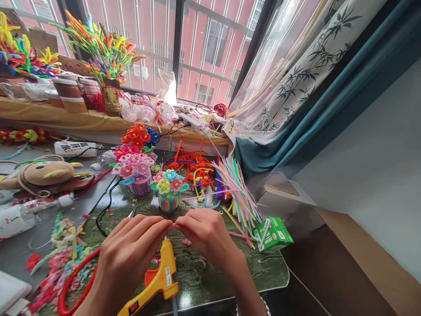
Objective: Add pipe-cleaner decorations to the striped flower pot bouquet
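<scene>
My left hand (131, 243) and my right hand (205, 230) meet above the table with their fingertips pinched together. Between them shows a speck of a small pink piece (173, 225), perhaps pipe cleaner; the fingers hide most of it. Below lies a yellow glue gun (162, 276), untouched, its nozzle pointing up toward the fingers. A short pink curled piece (187, 242) rests on the table under my right hand. Just beyond stand a striped pot of pastel pipe-cleaner flowers (169, 193) and a fuller pot of pink ones (140, 175). Partly behind my left hand are scissor tips (132, 212).
Pastel pipe cleaners (238, 193) lie bundled at right, beside a green box (272, 235). Orange-red pipe cleaners (187, 164) heap at the back. Flower scraps (62, 263), a red cable (70, 281) and a plastic bottle (29, 215) cover the left. The table's edge (286, 274) ends at right.
</scene>
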The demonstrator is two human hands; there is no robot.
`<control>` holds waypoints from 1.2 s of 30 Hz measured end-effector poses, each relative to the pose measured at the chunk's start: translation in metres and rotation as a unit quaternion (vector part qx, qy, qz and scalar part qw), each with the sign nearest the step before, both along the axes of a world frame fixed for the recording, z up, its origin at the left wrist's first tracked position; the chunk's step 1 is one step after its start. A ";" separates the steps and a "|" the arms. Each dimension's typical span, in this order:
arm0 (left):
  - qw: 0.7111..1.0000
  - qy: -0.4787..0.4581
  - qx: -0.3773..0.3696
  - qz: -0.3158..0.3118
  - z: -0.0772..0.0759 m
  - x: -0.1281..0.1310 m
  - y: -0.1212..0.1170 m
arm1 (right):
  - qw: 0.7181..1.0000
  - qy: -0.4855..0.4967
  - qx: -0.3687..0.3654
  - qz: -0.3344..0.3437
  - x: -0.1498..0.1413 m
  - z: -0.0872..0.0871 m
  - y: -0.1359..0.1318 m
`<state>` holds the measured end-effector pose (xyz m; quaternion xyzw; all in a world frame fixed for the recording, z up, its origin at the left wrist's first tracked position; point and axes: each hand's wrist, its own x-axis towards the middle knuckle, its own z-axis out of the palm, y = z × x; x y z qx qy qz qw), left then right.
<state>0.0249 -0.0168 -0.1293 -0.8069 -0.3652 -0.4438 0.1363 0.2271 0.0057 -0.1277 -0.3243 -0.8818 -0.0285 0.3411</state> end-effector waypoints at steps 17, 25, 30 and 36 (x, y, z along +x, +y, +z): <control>0.995 0.070 0.064 0.040 -0.006 -0.019 -0.011 | 0.994 -0.019 0.103 -0.024 -0.013 0.002 -0.009; 0.992 0.052 0.102 0.054 0.002 -0.013 -0.016 | 0.993 0.021 0.108 -0.031 -0.024 -0.004 -0.012; 0.991 0.073 0.097 0.063 -0.002 -0.020 -0.017 | 0.994 0.016 0.099 -0.035 -0.027 -0.004 -0.015; 0.991 0.055 0.100 0.071 -0.001 -0.018 -0.018 | 0.989 0.060 0.121 -0.056 -0.035 -0.005 -0.015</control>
